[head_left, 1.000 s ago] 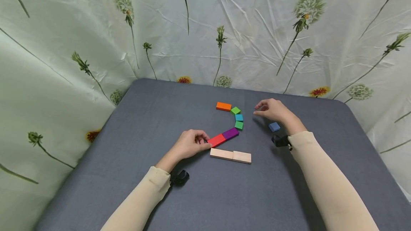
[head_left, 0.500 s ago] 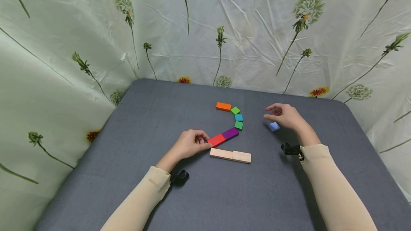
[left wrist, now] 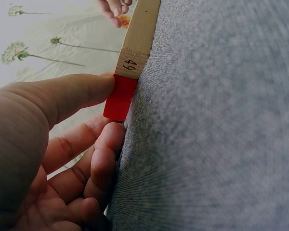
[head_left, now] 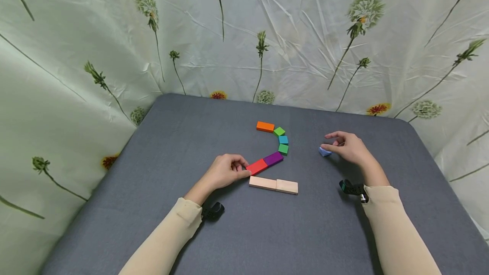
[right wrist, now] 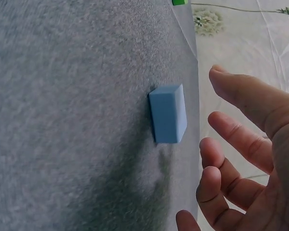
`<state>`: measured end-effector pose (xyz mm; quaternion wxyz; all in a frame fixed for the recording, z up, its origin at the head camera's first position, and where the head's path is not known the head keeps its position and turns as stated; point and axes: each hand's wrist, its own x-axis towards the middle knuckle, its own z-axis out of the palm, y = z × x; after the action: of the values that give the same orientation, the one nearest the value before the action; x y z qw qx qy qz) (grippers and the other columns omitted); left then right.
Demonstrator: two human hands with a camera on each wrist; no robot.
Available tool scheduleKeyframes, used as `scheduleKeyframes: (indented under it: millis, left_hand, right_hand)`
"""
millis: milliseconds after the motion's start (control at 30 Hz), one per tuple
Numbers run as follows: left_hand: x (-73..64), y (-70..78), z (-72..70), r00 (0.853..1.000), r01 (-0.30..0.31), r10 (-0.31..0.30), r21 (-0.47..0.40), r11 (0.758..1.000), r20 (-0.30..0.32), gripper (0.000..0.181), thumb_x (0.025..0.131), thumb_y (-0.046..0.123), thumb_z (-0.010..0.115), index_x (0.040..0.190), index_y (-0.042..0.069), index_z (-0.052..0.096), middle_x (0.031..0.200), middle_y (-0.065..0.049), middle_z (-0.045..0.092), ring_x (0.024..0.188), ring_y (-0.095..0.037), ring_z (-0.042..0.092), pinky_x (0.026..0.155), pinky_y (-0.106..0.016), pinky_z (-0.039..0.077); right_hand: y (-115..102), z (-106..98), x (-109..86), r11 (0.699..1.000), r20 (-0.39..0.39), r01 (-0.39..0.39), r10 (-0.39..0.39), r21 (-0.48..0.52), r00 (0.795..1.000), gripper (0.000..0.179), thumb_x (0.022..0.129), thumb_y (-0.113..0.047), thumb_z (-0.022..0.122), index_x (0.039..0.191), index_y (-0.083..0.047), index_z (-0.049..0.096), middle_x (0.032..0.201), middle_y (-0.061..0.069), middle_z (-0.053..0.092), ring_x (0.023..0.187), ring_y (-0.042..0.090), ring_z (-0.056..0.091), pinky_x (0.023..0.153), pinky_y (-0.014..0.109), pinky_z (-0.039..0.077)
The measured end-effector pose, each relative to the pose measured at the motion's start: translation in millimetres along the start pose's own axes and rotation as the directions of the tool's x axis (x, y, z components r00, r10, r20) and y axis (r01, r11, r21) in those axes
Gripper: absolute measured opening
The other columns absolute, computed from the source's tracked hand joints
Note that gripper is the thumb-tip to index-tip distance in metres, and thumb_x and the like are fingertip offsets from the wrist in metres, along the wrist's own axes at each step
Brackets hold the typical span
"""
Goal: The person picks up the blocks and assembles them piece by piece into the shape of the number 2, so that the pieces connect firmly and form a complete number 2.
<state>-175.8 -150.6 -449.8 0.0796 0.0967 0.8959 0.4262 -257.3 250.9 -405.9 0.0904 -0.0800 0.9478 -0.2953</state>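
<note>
In the head view my left hand [head_left: 223,173] pinches the near end of a flat red block [head_left: 256,167] between thumb and fingers. The left wrist view shows the thumb on one side of the red block [left wrist: 120,98] and fingertips at the other. A purple block [head_left: 273,158] touches the red one, forming a straight pair. My right hand [head_left: 352,150] hovers over a small blue block [head_left: 324,152], partly covering it. From the right wrist, the blue block [right wrist: 165,115] lies on the cloth, apart from the spread thumb and loosely bent fingers.
Beyond the purple block, a green block [head_left: 283,150], a light blue block [head_left: 283,140], a lime green block [head_left: 279,131] and an orange block [head_left: 265,127] curve leftward. Two plain wooden blocks [head_left: 273,185] lie end to end in front. A flowered curtain [head_left: 214,46] borders the grey tabletop [head_left: 244,232].
My right hand has moved right and nearer to me, from beside the curved row to above the blue block. The left hand has stayed at the red block.
</note>
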Motion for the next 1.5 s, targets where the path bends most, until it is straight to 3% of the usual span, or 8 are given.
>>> scheduleKeyframes:
  millis: [800,1500]
  left_hand:
    - [0.0,-1.1,0.2,1.0,0.004,-0.004,-0.009,1.0,0.001,0.014,0.091,0.025,0.087,0.099,0.016,0.08,0.075,0.004,0.06,0.069,-0.011,0.051,0.064,-0.025,0.039]
    - [-1.0,1.0,0.8,1.0,0.021,-0.021,-0.001,1.0,0.001,0.018,0.091,0.025,0.088,0.103,0.014,0.079,0.076,0.002,0.061,0.07,-0.013,0.052,0.064,-0.026,0.041]
  right_hand:
    - [20,8,-21.9,0.991,-0.027,-0.054,0.057,0.123,0.998,0.058,0.1,-0.042,0.077,0.139,-0.001,0.064,0.095,0.002,0.059,0.078,0.009,0.047,0.066,0.029,0.038]
    - [21,17,-20.7,0.993,-0.054,-0.079,0.084,0.087,0.995,0.053,0.099,-0.04,0.079,0.128,0.004,0.068,0.091,0.003,0.06,0.08,0.015,0.049,0.066,0.029,0.037]
